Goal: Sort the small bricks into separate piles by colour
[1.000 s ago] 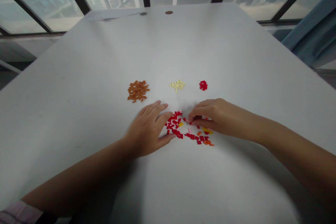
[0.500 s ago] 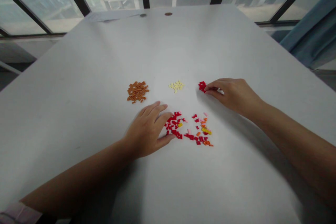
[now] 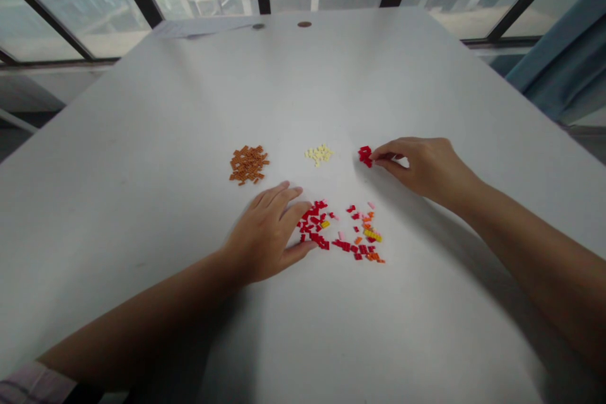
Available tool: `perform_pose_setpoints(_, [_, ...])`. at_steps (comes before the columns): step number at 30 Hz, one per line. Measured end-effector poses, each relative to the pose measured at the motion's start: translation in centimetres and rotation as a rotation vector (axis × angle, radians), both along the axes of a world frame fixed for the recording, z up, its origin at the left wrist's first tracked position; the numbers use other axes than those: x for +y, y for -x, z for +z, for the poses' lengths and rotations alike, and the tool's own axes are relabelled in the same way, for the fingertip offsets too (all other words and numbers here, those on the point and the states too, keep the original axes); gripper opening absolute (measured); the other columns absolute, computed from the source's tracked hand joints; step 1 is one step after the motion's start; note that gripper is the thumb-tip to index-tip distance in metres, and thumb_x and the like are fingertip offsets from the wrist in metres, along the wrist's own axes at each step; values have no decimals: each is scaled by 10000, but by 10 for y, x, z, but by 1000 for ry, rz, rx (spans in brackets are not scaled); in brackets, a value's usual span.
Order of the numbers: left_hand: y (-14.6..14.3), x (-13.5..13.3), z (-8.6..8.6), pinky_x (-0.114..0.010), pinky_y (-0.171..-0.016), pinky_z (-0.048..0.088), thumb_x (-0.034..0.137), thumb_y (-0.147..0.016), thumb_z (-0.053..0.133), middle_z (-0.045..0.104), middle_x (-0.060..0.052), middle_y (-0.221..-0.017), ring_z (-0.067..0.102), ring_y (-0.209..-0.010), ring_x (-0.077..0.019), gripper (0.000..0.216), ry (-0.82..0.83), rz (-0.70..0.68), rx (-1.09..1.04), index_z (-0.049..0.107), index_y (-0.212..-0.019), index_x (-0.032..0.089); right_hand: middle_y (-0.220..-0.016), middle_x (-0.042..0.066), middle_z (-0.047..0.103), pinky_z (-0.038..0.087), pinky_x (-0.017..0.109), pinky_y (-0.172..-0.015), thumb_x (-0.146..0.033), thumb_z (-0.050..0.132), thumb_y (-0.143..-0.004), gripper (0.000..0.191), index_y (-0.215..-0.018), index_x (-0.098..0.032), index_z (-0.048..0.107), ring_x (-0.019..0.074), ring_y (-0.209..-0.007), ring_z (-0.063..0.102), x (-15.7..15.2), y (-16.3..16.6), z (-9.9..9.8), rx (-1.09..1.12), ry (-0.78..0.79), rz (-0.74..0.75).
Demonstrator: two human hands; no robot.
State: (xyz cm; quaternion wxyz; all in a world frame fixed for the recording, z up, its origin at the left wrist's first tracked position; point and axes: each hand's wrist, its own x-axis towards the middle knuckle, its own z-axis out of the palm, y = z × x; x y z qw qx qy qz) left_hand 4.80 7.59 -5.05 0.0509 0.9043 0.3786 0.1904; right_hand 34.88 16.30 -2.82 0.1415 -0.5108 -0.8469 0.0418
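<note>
My left hand (image 3: 265, 237) lies on the table with its fingers spread, its thumb and forefinger bordering the left side of a loose group of small red toy bricks (image 3: 319, 241). Mixed among these are yellow bricks (image 3: 372, 235), orange bricks (image 3: 374, 257) and a few pink pieces. Farther right and back, my right hand (image 3: 421, 161) has thumb and forefinger in a pinch at the right edge of a small red brick pile (image 3: 365, 156). Whatever may be between those fingertips is too small to make out.
A heap of brown-orange bricks (image 3: 249, 165) lies at the left, and a small pale yellow pile (image 3: 319, 154) sits between it and the red pile. The white table (image 3: 303, 88) reaches back to the windows. A blue curtain (image 3: 563, 69) hangs at the right.
My right hand has shifted slightly to the right and back, its fingertips staying by the red pile. The left hand keeps its place.
</note>
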Motion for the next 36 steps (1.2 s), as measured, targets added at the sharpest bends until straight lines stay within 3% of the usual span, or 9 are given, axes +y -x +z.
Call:
perform_pose_setpoints(15, [0, 0, -1, -542, -1059, 434, 421, -892, 584, 577, -214, -1320, 489, -1309, -366, 427, -1, 0, -5, 604, -1200, 126, -907, 21, 758, 541, 382, -745, -260, 489, -868, 240, -926, -269, 723, 246, -815, 719, -1, 0, -2, 86, -4, -68])
perform_pose_setpoints(20, [0, 0, 1, -530, -1064, 435, 432, -909, 559, 582, -227, -1311, 497, -1299, -366, 440, -30, -7, 22, 605, -1188, 95, -1044, 66, 737, 539, 386, -761, -272, 508, -848, 215, -885, -240, 717, 230, -820, 700, -8, 7, 9, 111, -61, -30])
perform_pose_setpoints(23, [-1, 0, 3, -529, -1063, 435, 437, -910, 560, 582, -234, -1309, 498, -1297, -370, 454, -42, -16, 33, 605, -1189, 81, -927, 35, 752, 533, 334, -740, -308, 562, -845, 170, -887, -244, 714, 195, -768, 691, -20, 17, 25, 166, 41, 64])
perform_pose_setpoints(26, [-1, 0, 3, -531, -1065, 433, 438, -904, 572, 580, -234, -1313, 494, -1301, -372, 455, -34, -10, 30, 605, -1189, 85, -839, 11, 750, 519, 303, -729, -253, 554, -856, 171, -888, -242, 722, 169, -736, 688, -32, 31, 35, 110, 255, 330])
perform_pose_setpoints(28, [-2, 0, 3, -532, -1073, 426, 435, -901, 576, 578, -227, -1321, 488, -1309, -367, 445, -18, -2, 27, 604, -1191, 98, -880, 33, 747, 511, 301, -733, -202, 537, -861, 189, -887, -224, 723, 170, -763, 685, -37, 39, 34, 47, 296, 426])
perform_pose_setpoints(36, [-2, 0, 3, -544, -1068, 424, 429, -897, 586, 575, -236, -1317, 490, -1303, -374, 445, -13, -6, 17, 602, -1186, 91, -844, 46, 732, 492, 274, -680, -147, 535, -868, 180, -841, -200, 706, 157, -711, 662, -37, 44, 20, -6, 246, 410])
